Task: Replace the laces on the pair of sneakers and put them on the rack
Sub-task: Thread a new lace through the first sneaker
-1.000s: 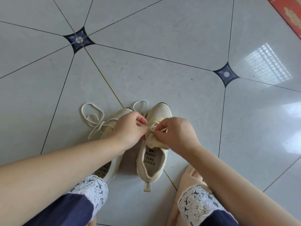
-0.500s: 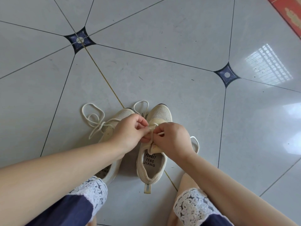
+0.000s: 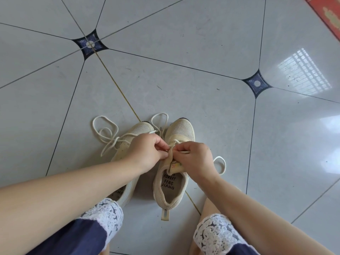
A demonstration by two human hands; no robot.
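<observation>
Two beige sneakers (image 3: 173, 162) side by side at lower centre on tiled floor (image 3: 184, 80), left hand (image 3: 147, 153) and right hand (image 3: 195, 159) fingers pinching cream lace (image 3: 172, 147) over right sneaker's tongue

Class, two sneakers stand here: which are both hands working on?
The right sneaker, its printed insole showing: left hand and right hand pinch its lace. The left sneaker has a loose lace.

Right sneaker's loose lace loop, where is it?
Head view: the lace loop lies on the floor right of the right hand, beside the right sneaker.
</observation>
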